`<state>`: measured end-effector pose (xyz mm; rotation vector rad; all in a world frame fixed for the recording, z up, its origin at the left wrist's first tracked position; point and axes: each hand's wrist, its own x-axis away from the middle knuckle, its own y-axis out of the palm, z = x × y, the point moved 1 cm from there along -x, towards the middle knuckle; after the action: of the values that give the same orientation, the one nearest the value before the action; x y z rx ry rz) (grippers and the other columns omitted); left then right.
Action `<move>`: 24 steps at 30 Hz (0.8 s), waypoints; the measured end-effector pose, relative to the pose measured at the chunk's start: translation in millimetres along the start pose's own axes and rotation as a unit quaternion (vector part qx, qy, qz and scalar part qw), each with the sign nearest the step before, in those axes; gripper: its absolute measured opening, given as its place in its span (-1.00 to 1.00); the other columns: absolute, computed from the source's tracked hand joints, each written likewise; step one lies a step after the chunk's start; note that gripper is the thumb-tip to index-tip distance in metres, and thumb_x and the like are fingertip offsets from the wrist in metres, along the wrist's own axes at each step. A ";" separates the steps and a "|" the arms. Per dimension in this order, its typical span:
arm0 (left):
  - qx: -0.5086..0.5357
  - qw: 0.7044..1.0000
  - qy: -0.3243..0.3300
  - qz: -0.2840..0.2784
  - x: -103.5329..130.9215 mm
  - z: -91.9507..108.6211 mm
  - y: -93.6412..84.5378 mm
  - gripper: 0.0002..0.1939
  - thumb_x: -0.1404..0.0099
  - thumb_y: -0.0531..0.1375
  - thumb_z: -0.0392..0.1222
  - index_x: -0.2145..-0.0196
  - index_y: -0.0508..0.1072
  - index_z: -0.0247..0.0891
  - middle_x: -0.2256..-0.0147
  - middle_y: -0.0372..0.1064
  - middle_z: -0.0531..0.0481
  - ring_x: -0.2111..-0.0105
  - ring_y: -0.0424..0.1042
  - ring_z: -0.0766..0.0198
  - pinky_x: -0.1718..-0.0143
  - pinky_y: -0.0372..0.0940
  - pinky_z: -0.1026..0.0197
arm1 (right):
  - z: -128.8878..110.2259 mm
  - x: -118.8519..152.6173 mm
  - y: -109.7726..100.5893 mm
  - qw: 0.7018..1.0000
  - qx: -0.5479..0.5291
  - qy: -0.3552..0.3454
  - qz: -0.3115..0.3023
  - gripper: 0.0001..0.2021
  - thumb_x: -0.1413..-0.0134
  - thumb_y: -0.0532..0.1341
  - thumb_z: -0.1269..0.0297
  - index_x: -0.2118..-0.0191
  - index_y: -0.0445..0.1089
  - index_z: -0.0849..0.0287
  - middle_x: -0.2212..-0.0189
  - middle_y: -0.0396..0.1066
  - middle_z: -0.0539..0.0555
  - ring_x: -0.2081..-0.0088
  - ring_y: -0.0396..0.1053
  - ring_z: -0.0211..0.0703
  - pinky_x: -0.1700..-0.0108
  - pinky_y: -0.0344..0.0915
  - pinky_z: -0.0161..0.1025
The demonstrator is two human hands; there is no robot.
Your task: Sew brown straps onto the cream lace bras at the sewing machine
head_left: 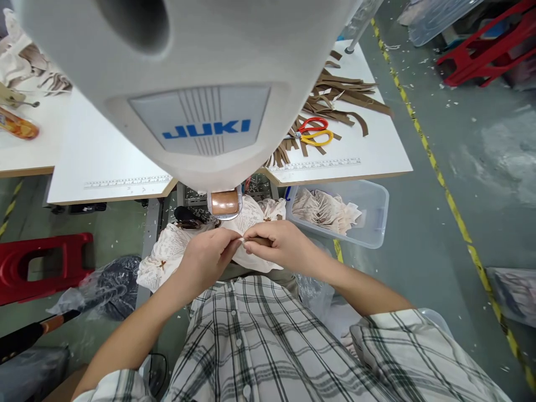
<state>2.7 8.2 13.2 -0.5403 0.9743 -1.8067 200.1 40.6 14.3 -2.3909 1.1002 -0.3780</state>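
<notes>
Nearest the head camera, a pale grey sewing-machine head with blue JUKI lettering (209,61) fills the upper middle of the view. Below its lower end, a left hand (209,251) and a right hand (285,243) meet at the fingertips. Both pinch, thumb against forefinger, at a small pale end of fabric; a narrow brown fabric strip (262,241) lies in the right hand's grip. White lace-patterned fabric (257,261) spreads under and behind the hands, and another gathered white piece with a small brown bow (157,262) lies beside the left forearm.

The white tabletop (104,151) extends on both sides of the machine head, with ruler markings along its front edges. On the right part are a loose heap of brown fabric strips (349,97) and scissors with one red and one yellow handle (298,134). At the far left sit crumpled pale fabric (25,64) and an orange bottle (19,125), partly in view.

Under the right edge, a clear plastic bin (379,218) holds ruffled cream fabric (324,209). Grey-green floor (419,223), flecked with scraps, carries yellow-and-black tape (444,184). A red plastic stool (77,248) stands at left, near a black plastic-wrapped bundle (121,285).
</notes>
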 end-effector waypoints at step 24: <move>-0.303 0.928 0.156 0.153 -9.5 -41.1 -28.1 -0.62 -0.34 0.08 -0.33 -0.06 0.45 -0.10 0.56 0.31 0.08 0.58 0.26 0.31 0.56 -0.05 0.20 | -28.6 -71.5 -34.8 0.977 0.200 -0.067 0.040 -0.74 -0.11 0.16 0.40 0.59 0.21 0.20 0.60 0.21 -0.02 0.53 0.05 -0.33 0.45 -0.11 -0.25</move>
<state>-38.4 38.1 12.7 -0.4392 1.7590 -1.3137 164.1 106.3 53.4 -1.9818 0.9528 -0.3653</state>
